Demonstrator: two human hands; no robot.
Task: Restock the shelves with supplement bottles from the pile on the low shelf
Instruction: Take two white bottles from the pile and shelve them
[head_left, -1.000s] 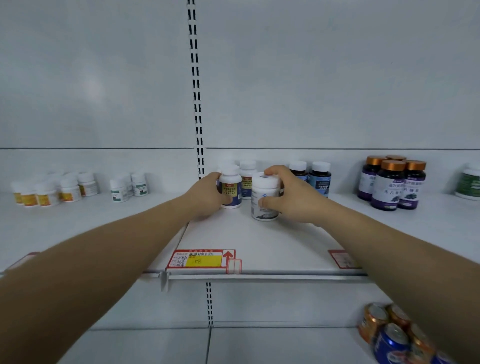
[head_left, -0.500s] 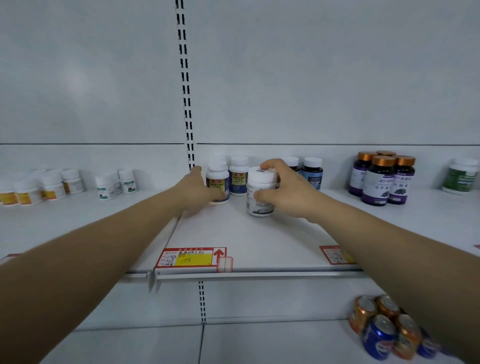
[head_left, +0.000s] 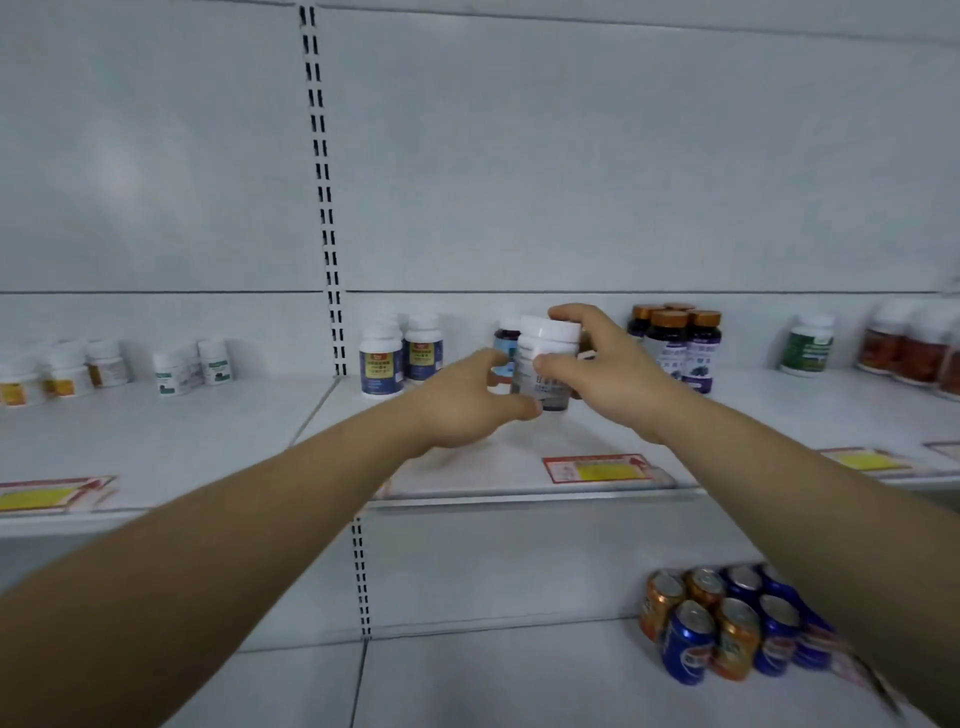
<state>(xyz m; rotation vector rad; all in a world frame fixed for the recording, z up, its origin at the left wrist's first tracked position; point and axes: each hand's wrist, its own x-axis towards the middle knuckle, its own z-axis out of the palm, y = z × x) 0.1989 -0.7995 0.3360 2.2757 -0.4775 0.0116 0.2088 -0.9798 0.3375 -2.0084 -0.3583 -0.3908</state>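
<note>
Now white bottle (head_left: 545, 364) off shelf (head_left: 519, 467) in R hand (head_left: 605, 374), L hand (head_left: 467, 402) beside.

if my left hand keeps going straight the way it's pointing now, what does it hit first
Most likely the white-capped bottle gripped by your right hand. Your left hand points up and right, its fingertips already beside the bottle's lower body. Behind it stands a dark bottle, though depth is hard to judge.

A white shelf (head_left: 519, 467) is lined with groups of supplement bottles (head_left: 382, 364) along its far edge; drink cans (head_left: 727, 623) are clustered on the lower shelf (head_left: 493, 686), right.
</note>
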